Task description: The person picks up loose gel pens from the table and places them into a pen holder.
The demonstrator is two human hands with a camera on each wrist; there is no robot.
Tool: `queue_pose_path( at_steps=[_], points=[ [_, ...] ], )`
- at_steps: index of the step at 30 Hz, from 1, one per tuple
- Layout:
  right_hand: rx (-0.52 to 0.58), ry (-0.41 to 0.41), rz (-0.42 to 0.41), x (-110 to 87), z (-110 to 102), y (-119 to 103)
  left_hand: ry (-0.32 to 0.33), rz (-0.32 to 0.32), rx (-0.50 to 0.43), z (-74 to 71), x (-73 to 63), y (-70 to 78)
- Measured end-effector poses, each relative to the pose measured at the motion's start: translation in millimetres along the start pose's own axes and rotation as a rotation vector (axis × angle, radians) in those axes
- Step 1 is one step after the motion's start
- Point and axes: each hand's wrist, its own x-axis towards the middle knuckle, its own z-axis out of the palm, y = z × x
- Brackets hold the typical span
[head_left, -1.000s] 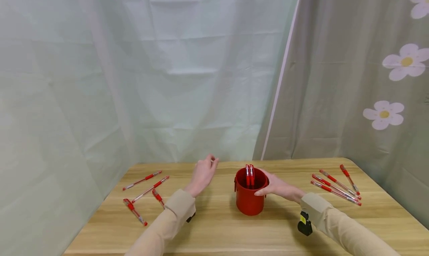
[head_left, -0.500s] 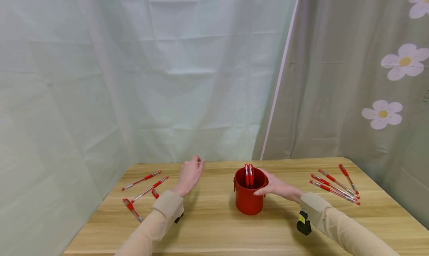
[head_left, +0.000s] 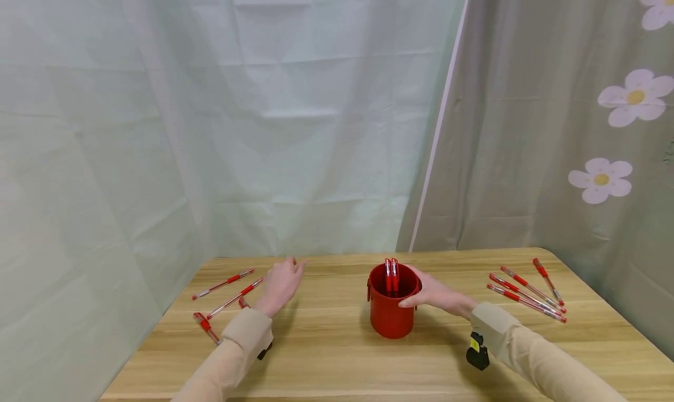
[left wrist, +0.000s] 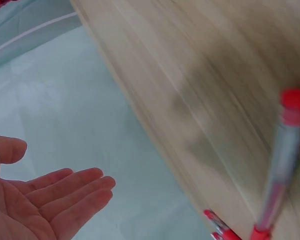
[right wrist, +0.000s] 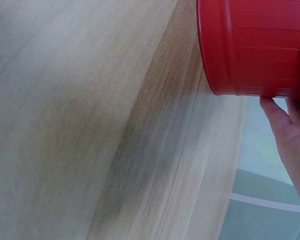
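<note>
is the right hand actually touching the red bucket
Touching: the right wrist view shows the right hand with its fingertips against the wall of the red bucket, no gap between them.

**Legible text: none**

Yellow label (head_left: 475, 344) on the black boxy wrist device (head_left: 478, 358): marks too small to read. Slim clear-barrelled red pens (head_left: 526, 302): any print too small in head view, blurred in left wrist view. Red cylindrical bucket (head_left: 392, 317): no readable lettering.
</note>
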Motion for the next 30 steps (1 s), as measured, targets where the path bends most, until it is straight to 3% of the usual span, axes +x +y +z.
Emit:
queue_pose_path(
  at_steps=[5,12,18,30],
  points=[
    [0.000,0.001,-0.001,-0.1,0,0,-0.003,-0.021,0.040,-5.5,-3.9,-10.9],
    [0.008,0.001,0.001,-0.5,0,0,-0.063,-0.061,0.065,-14.5,-7.6,-24.7],
    [0.005,0.000,-0.010,-1.2,0,-1,-0.055,-0.098,0.101,-21.1,-9.0,-35.7],
    [0.003,-0.003,-0.018,-0.6,0,0,-0.099,-0.154,0.148,-29.2,-14.1,-52.8]
  ],
)
